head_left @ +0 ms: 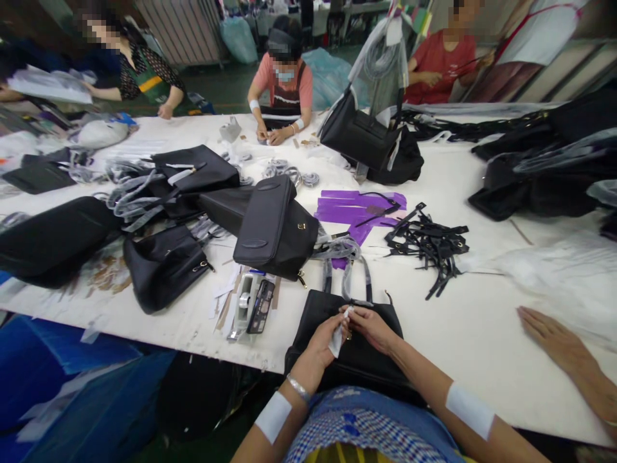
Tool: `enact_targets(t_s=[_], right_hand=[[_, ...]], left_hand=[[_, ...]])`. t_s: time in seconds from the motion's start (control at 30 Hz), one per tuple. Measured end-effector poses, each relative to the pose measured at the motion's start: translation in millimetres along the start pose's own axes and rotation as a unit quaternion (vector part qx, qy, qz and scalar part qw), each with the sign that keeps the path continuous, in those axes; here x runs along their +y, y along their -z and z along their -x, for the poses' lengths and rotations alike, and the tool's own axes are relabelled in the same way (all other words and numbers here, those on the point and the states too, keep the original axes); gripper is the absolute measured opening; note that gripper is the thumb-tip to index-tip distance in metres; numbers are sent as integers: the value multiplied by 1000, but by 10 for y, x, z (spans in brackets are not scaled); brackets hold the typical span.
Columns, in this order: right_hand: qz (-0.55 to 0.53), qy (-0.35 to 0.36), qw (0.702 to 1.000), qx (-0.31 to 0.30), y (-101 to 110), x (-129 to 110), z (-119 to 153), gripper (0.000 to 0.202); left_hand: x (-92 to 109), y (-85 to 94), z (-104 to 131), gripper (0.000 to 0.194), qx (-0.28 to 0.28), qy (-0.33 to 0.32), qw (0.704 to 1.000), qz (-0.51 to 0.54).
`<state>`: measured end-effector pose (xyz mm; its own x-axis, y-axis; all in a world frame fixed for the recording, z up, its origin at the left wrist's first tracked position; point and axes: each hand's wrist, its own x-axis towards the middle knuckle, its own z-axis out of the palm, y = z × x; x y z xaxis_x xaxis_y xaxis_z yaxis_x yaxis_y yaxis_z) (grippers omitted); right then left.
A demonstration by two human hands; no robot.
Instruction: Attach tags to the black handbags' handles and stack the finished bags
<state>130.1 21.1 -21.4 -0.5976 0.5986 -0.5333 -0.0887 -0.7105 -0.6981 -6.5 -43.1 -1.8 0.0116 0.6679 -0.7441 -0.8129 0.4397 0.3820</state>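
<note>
A black handbag (315,310) lies in front of me at the table's near edge, its plastic-wrapped handles (348,283) pointing away. Above it, my left hand (324,339) is closed around a strip of white paper (336,342), whose loose end hangs down. My right hand (369,326) meets it with fingers pinched on the paper's upper end. A small gold-coloured fitting shows under the fingers. Just beyond, another black bag (270,225) rests on its side, near a tape dispenser (245,302) and a phone-like dark object (261,307).
Black straps (429,241) lie piled right of purple strips (337,209). Several black bags (53,238) crowd the left. A bag (359,132) stands at the back. Another person's hand (554,334) rests at right; a co-worker (284,83) sits opposite.
</note>
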Motion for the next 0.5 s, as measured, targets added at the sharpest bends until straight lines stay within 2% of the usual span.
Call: enact_targets(t_s=[0.13, 0.23, 0.33, 0.4, 0.43, 0.47, 0.5], right_hand=[[23, 25, 999, 1, 5, 8, 30, 45], [59, 37, 997, 30, -12, 47, -6, 43], [115, 46, 991, 59, -1, 92, -102, 42], [180, 47, 981, 46, 54, 94, -138, 43], [219, 47, 974, 44, 107, 85, -130, 43], [261, 51, 963, 47, 183, 70, -105, 43], [300, 64, 949, 67, 282, 49, -65, 42]], left_hand=[[113, 5, 30, 3, -18, 110, 990, 84], [84, -31, 45, 3, -36, 122, 987, 100], [-9, -47, -3, 6, -22, 87, 995, 50], [-24, -27, -28, 12, -5, 43, 998, -54], [-2, -5, -19, 16, 4, -3, 991, -132], [41, 25, 9, 18, 14, -67, 973, -220], [102, 65, 56, 19, 26, -143, 939, -311]])
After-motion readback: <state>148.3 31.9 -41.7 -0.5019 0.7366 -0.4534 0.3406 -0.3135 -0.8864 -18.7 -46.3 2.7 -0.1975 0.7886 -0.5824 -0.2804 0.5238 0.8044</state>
